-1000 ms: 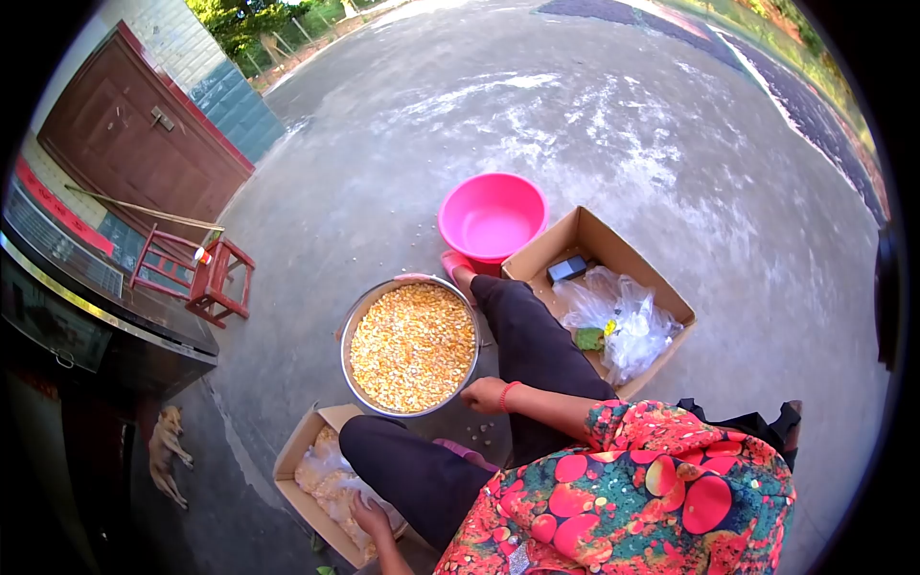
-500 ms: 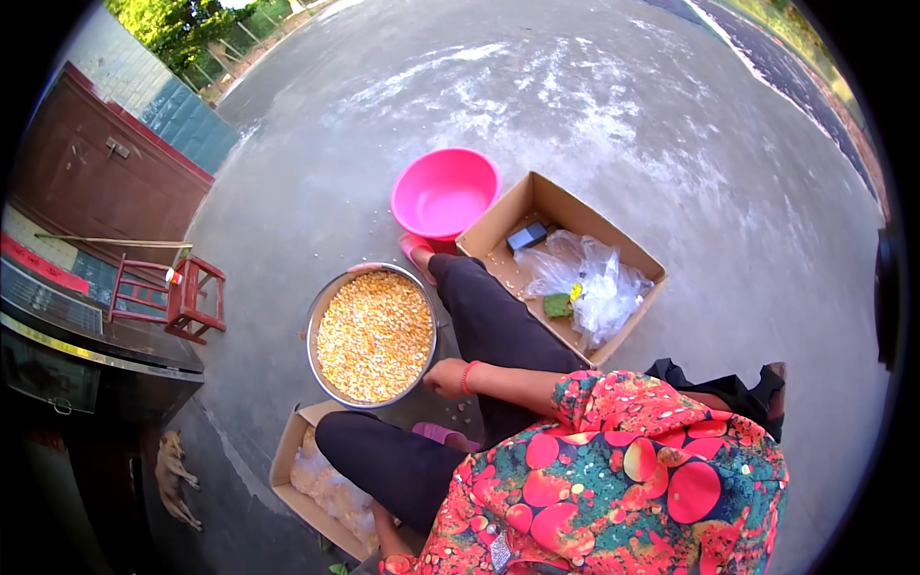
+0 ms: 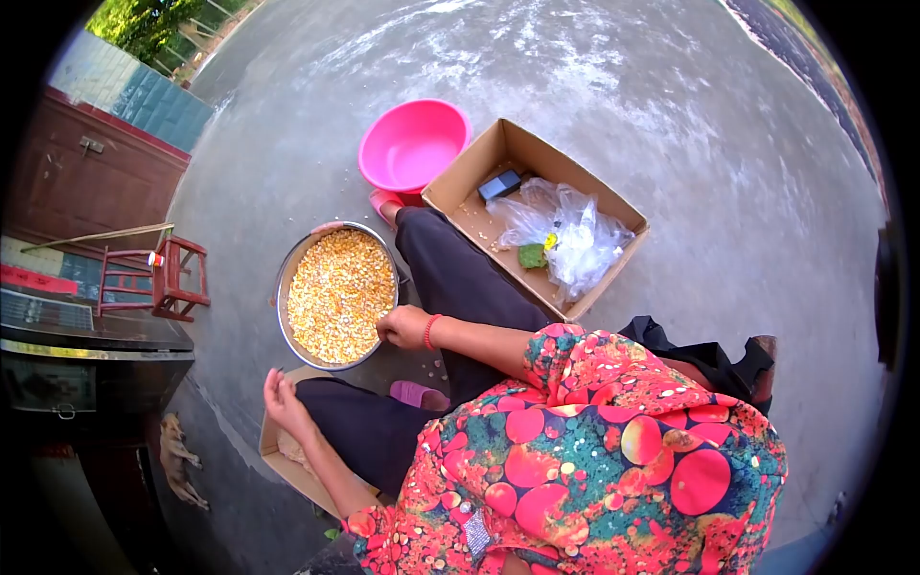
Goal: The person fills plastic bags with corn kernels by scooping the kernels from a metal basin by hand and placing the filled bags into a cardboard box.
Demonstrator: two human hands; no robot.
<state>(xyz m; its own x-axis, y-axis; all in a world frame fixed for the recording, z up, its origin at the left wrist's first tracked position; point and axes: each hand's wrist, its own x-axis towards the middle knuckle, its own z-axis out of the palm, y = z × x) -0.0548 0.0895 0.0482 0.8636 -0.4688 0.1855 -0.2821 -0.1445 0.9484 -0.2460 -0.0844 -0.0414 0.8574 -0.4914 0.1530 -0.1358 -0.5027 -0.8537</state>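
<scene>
A metal pot filled with loose yellow corn kernels stands on the ground before me. At its near rim is my right hand, with a red band at the wrist. Its fingers are curled closed, and anything inside them is hidden. My left hand is raised near the pot's lower side, beside my knee, fingers apart and no object visible in it. Beneath that forearm is a cardboard box, mostly covered by my leg and arm.
A pink basin stands beyond my foot. Another cardboard box holds clear plastic bags, a dark block and a green item. A red wooden chair and a lying dog are off to the left.
My left hand has come up out of the lower cardboard box toward the pot. My right hand has moved slightly over the pot's rim. The whole view has shifted.
</scene>
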